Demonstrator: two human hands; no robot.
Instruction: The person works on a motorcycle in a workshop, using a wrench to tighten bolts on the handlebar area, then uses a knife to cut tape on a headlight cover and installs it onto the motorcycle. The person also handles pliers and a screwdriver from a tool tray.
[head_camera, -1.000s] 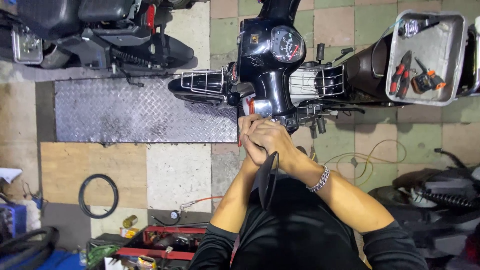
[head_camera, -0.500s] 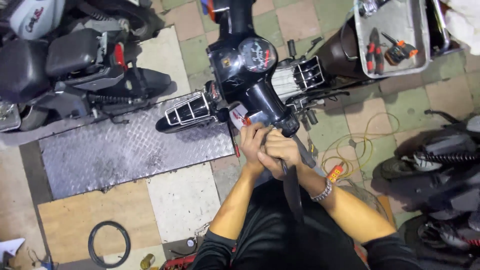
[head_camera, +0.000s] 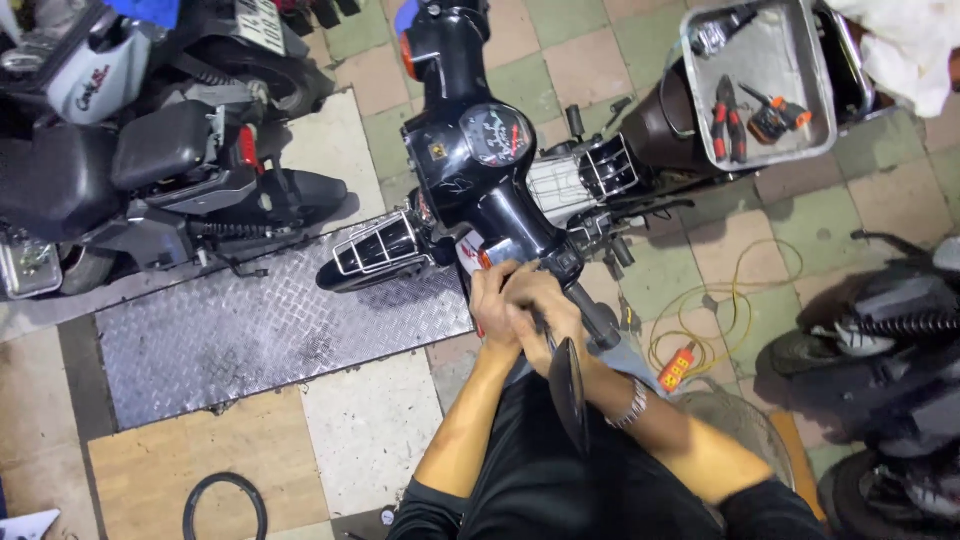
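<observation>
Both my hands sit on the handlebar (head_camera: 545, 262) of the black motorbike (head_camera: 480, 170), just below its round speedometer (head_camera: 494, 134). My left hand (head_camera: 492, 305) is curled shut against the bar near the headstock. My right hand (head_camera: 540, 312) overlaps it, fingers closed round the bar beside the black grip (head_camera: 592, 318); what lies under the fingers is hidden. A mirror (head_camera: 567, 388) on its stalk hangs below my hands, over my right forearm with its metal wristband (head_camera: 630, 405). Right of the motorbike a steel tray (head_camera: 790, 70) on the seat holds pliers (head_camera: 726, 116). Yellow cable (head_camera: 740, 290) lies on the tiles right of the handlebar; a chequer-plate ramp (head_camera: 260, 330) lies left of it.
</observation>
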